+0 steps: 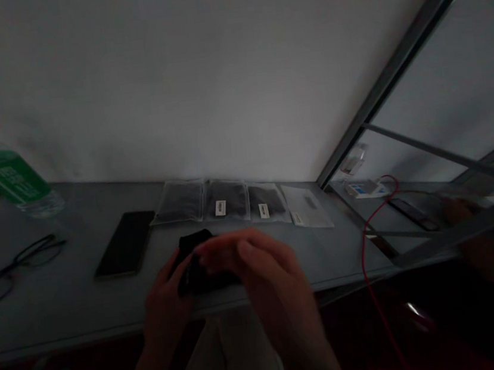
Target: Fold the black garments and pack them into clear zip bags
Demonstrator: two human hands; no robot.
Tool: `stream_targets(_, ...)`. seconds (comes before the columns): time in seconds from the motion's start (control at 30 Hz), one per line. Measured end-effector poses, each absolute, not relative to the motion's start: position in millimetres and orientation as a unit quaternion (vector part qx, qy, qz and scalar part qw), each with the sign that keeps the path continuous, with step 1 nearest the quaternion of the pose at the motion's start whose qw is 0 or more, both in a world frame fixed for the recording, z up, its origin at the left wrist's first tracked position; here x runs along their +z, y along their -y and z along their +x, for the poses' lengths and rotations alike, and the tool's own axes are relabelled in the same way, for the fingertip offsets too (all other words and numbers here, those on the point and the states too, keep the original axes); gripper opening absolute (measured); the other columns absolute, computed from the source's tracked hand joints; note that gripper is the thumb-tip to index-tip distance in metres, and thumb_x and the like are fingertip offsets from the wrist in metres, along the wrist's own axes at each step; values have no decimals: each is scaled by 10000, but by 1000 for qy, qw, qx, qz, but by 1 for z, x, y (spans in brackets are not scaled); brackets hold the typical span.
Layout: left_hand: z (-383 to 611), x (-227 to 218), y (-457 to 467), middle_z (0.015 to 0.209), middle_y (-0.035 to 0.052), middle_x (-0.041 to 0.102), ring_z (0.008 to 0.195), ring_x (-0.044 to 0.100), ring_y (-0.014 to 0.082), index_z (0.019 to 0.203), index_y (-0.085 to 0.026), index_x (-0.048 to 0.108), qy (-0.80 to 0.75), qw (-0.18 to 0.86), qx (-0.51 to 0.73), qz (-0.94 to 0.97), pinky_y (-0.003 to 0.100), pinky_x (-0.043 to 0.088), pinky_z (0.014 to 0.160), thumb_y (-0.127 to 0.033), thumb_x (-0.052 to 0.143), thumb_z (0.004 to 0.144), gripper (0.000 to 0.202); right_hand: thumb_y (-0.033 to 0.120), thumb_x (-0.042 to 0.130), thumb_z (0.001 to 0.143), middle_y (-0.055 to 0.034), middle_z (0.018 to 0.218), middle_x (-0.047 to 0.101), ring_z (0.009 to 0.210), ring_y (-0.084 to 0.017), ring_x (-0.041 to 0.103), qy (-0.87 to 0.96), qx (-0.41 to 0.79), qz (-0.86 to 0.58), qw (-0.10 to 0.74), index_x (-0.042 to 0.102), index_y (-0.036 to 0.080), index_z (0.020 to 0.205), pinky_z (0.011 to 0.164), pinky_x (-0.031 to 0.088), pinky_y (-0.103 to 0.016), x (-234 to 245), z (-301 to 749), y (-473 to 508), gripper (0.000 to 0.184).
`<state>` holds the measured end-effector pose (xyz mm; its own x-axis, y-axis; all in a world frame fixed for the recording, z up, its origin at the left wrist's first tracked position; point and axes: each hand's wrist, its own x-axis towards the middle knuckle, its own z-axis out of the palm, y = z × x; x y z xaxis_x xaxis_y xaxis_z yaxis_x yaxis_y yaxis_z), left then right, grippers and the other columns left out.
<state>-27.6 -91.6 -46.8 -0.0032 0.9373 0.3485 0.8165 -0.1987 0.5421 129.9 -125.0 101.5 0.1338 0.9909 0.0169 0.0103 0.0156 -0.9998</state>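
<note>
The left hand (167, 295) is closed around the near side of a black cloth (216, 282), with its thumb laid along it, so this cloth is in the grip, just above the front edge of the table (74, 314). The right hand (269, 260) is curved over the same cloth from the other side; its fingers are blurred, and I cannot tell if they pinch the cloth or only pass above it. Beyond the grip, four packets lie flat in one row: the first packet (180, 202), the second packet (225, 193) and the third packet (267, 196) show something dark through the clear plastic, while the fourth packet (307, 204), farthest to the right of the grip, looks mostly pale. From this I judge that three packets are already filled, and that the work with the black cloth is in the middle, because it is in the hands and in no packet; whether it is folded fully, the dim light does not show. To the left of the grip, and apart from it, there are a phone (125, 243), then glasses (18, 261), and farther behind them a bottle (9, 172)
</note>
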Motion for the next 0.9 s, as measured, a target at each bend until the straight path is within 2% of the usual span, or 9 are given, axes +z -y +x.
stream_targets(0.1, -29, -50, 92, 1451, 68, 505, 1226, 578, 256, 1298, -226, 582, -618, 100, 345, 699, 413, 507, 1011, -63, 479, 732, 598, 389, 607, 791, -69, 1019, 696, 919, -214, 659, 464, 421, -581, 519, 666, 197, 990, 838, 510, -330, 66, 120, 78, 283)
stream_targets(0.2, -30, -53, 92, 1452, 55, 504, 1250, 560, 246, 1323, -244, 565, -605, 104, 353, 706, 418, 514, 1005, -30, 457, 680, 686, 398, 750, 673, -130, 1070, 680, 979, -268, 639, 511, 346, -654, 437, 627, 144, 1108, 870, 485, -374, 24, 113, 48, 518)
stream_targets(0.23, -30, -53, 92, 1456, 58, 499, 1265, 547, 243, 1327, -240, 562, -603, 103, 354, 707, 420, 509, 1011, -23, 448, 671, 700, 397, 768, 658, -135, 1058, 684, 979, -275, 639, 522, 332, -665, 419, 632, 140, 1111, 867, 482, -375, 14, 111, 43, 538)
stream_targets(0.3, -30, -54, 93, 1459, 68, 492, 1288, 524, 239, 1326, -228, 564, -600, 98, 354, 710, 426, 495, 1026, -11, 431, 657, 715, 374, 767, 668, -127, 1011, 701, 959, -277, 648, 538, 316, -673, 397, 664, 146, 1067, 845, 483, -366, 2, 109, 39, 471)
stream_targets(0.47, -29, -57, 95, 1466, 62, 482, 1301, 510, 231, 1330, -231, 560, -595, 91, 364, 711, 411, 490, 1032, -3, 418, 663, 718, 300, 659, 788, -92, 871, 740, 842, -258, 675, 582, 298, -649, 389, 738, 178, 853, 768, 482, -346, 4, 105, 45, 159)
stream_targets(0.57, -27, -57, 96, 1460, 52, 493, 1237, 572, 222, 1355, -245, 530, -606, 83, 385, 691, 356, 531, 975, -20, 438, 702, 697, 322, 611, 830, -82, 797, 739, 787, -249, 670, 598, 277, -639, 397, 751, 186, 785, 743, 473, -342, 7, 107, 44, 200)
stream_targets(0.67, -25, -56, 98, 1432, 70, 527, 1168, 623, 238, 1392, -239, 477, -612, 73, 403, 676, 336, 554, 927, -97, 510, 727, 680, 324, 596, 825, -55, 723, 721, 732, -230, 654, 593, 317, -618, 408, 746, 177, 744, 696, 463, -322, 8, 111, 37, 225)
stream_targets(0.8, -25, -55, 100, 1451, 75, 504, 1191, 604, 268, 1437, -254, 400, -607, 70, 405, 680, 367, 545, 943, -153, 547, 714, 745, 279, 549, 823, -36, 710, 701, 735, -212, 641, 557, 388, -596, 428, 738, 163, 763, 695, 470, -307, 5, 112, 29, 229)
stream_targets(0.9, -26, -53, 100, 1499, 67, 441, 1264, 546, 260, 1482, -269, 320, -590, 86, 404, 694, 378, 509, 1000, -132, 508, 716, 800, 220, 518, 807, -23, 800, 717, 804, -192, 654, 535, 405, -592, 447, 723, 180, 836, 751, 485, -291, -1, 107, 28, 211)
